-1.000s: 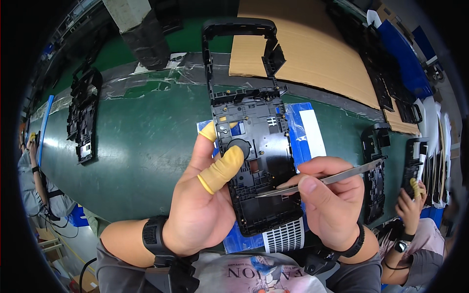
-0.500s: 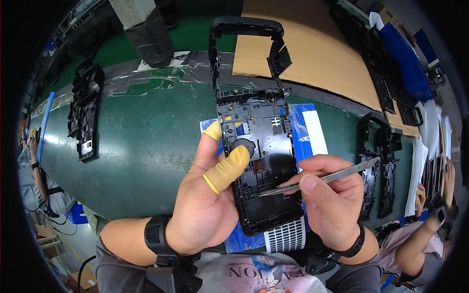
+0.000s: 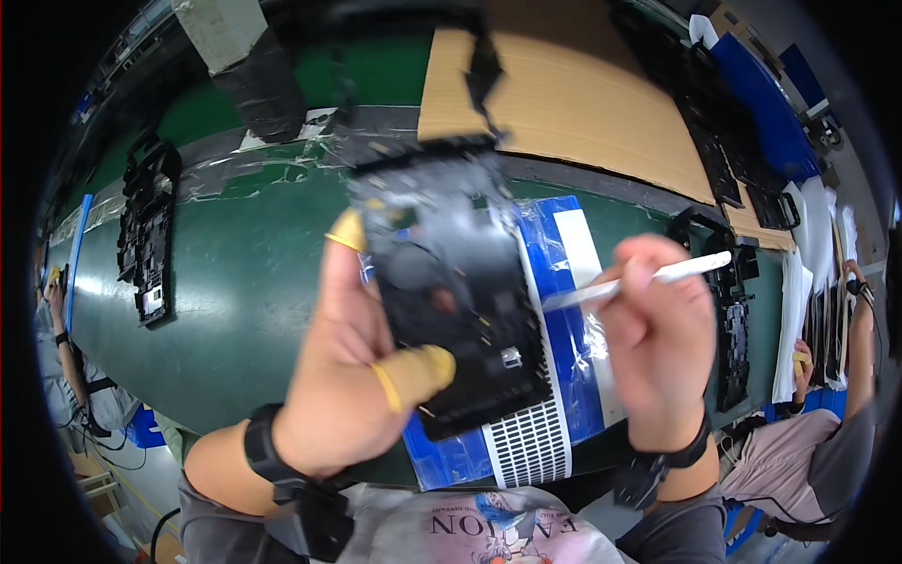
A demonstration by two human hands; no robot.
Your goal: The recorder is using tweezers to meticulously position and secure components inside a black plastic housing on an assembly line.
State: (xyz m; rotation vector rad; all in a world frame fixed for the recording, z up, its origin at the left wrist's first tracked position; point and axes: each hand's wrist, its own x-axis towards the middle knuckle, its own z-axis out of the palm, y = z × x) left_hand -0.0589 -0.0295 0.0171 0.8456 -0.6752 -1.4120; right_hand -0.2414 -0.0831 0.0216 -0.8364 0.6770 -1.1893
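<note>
- Plastic frame (image 3: 484,343): black; small brass-coloured flecks; greyish sheen on the upper face, blurred;
- Finger cots (image 3: 419,372): plain yellow;
- Slim tool (image 3: 697,267): whitish along its length;
- Perforated-looking sheet (image 3: 531,446): white ground; regular grid of black rectangles;
- Flat pad (image 3: 552,268): bright blue; white strip (image 3: 575,242) over part of it;
- Table (image 3: 249,291): dark green; pale glare at left;
- Cardboard (image 3: 583,103): plain tan;
- Wrist straps (image 3: 262,442): black;
- Shirt front (image 3: 413,526): pale grey; dark lettering; blue and pink print;
- Co-worker's garment (image 3: 780,456): dusty pink
</note>
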